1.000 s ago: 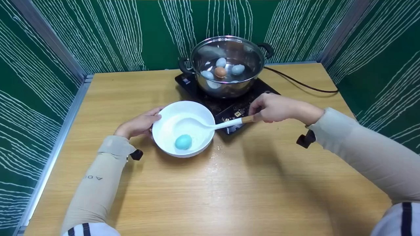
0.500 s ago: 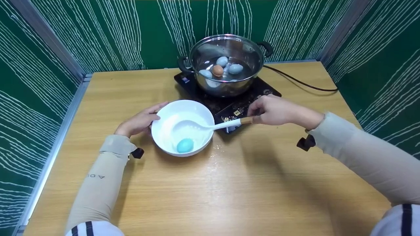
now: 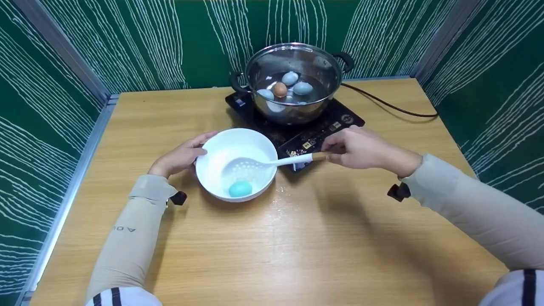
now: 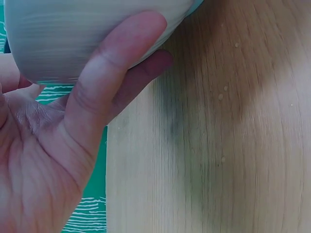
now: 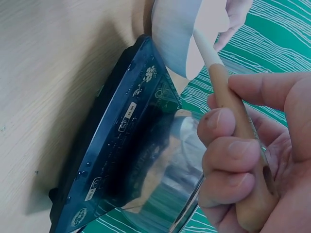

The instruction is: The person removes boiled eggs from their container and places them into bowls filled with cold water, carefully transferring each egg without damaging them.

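My left hand [image 3: 180, 156] grips the left side of a white bowl [image 3: 221, 140]; in the left wrist view, its thumb [image 4: 97, 77] lies along the bowl's outer wall. Inside, a bright blue-green egg [image 3: 240, 189] lies at the near side. My right hand [image 3: 355, 146] holds a white slotted spoon [image 3: 293, 160] by its wooden handle [image 5: 228, 97], fingers curled round it in the right wrist view. The spoon's perforated head [image 3: 244, 165] is inside the bowl, just behind the egg; whether they touch I cannot tell.
Behind the bowl, a steel pot [image 3: 293, 111] stands on a black induction cooker [image 3: 340, 117]. Several pale blue eggs [image 3: 303, 88] and a brown egg [image 3: 279, 89] are in the pot. A black cord [image 3: 391, 106] runs right. Water drops [image 3: 282, 189] dot the wooden table [image 3: 272, 250].
The egg in the bowl has shifted slightly toward me and to the right. The spoon's head has come nearer, its holes now showing. In the pot, the brown egg has drifted left.
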Available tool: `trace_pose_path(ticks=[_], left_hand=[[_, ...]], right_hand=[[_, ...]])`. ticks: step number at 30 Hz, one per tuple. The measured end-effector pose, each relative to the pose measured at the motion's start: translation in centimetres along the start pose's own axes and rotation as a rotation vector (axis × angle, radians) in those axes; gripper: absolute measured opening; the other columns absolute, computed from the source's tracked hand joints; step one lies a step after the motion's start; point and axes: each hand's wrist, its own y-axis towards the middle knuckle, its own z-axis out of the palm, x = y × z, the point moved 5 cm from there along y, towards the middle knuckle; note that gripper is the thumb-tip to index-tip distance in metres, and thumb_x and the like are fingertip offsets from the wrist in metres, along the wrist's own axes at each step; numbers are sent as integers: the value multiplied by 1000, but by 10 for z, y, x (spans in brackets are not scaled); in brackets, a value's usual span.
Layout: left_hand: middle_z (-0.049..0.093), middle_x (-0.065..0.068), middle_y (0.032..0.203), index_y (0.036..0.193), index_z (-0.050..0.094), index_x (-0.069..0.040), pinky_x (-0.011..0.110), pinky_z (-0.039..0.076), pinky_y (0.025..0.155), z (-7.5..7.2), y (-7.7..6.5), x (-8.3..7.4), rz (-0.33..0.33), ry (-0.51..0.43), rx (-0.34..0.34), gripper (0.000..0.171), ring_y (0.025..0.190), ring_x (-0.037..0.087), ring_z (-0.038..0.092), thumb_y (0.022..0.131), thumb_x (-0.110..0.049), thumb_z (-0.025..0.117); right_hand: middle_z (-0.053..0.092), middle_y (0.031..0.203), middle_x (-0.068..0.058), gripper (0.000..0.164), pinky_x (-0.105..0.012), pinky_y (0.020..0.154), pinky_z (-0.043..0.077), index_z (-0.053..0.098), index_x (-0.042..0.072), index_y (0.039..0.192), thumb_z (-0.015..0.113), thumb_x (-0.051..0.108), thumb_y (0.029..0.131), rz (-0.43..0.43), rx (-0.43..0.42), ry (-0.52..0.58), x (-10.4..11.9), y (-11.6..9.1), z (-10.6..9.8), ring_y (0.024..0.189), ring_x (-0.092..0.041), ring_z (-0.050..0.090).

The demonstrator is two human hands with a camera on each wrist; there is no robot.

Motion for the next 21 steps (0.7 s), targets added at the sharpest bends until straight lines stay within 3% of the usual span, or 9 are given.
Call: trace_pose_path(ticks=[5,11,21], left_hand=[[20,-8,182,171,33,-40,56,31,131,-1,-1,-1,-6,-7,-2,61,166,29,25,114,-22,47],[20,-7,183,171,33,-41,57,31,131,-1,-1,-2,-6,12,-3,61,167,30,24,114,-21,47],[25,-4,181,169,37,-41,62,25,131,-1,1,-1,-8,25,1,61,165,32,26,114,-18,46]], right_hand=[[72,82,2,12,-32,61,40,82,13,108,75,15,97,-4,-32,-27,-3,0,1,68,-13,53],[79,90,-3,16,-33,59,39,82,12,111,76,16,96,-9,-80,-52,-6,0,4,67,-15,55],[74,87,-5,18,-35,63,40,81,11,115,73,17,100,33,-119,-11,-7,1,-3,67,-18,53]])
